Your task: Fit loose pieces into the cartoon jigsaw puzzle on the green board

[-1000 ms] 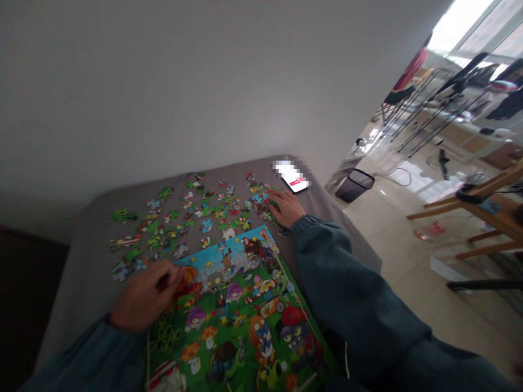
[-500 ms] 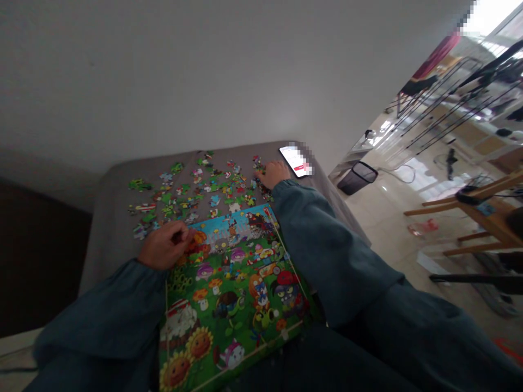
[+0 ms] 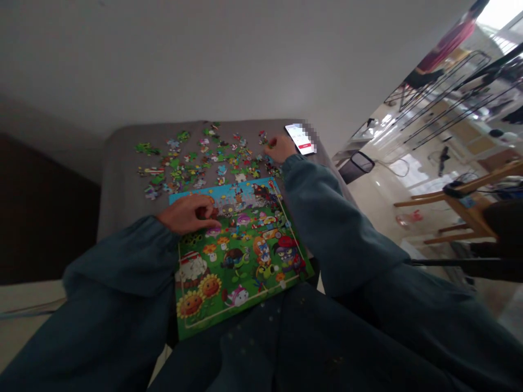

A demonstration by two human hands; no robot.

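Observation:
A colourful cartoon puzzle board lies tilted toward me, its near edge by my lap. My left hand is over its upper left part, thumb and forefinger apart, with nothing visible between them. Beyond the board, many loose jigsaw pieces are spread over the grey cloth surface. My right hand is at the right end of these pieces, fingers curled and tips close together. Whatever its fingertips may hold is too small to make out.
A lit phone lies just right of my right hand. The grey cloth-covered surface meets a pale wall. On the floor to the right stand a dark waste bin, a wooden chair and a drying rack.
My left hand has moved right and further over the board, its thumb and forefinger parting. My right hand has stayed by the pieces, its fingers more curled. The view has shifted.

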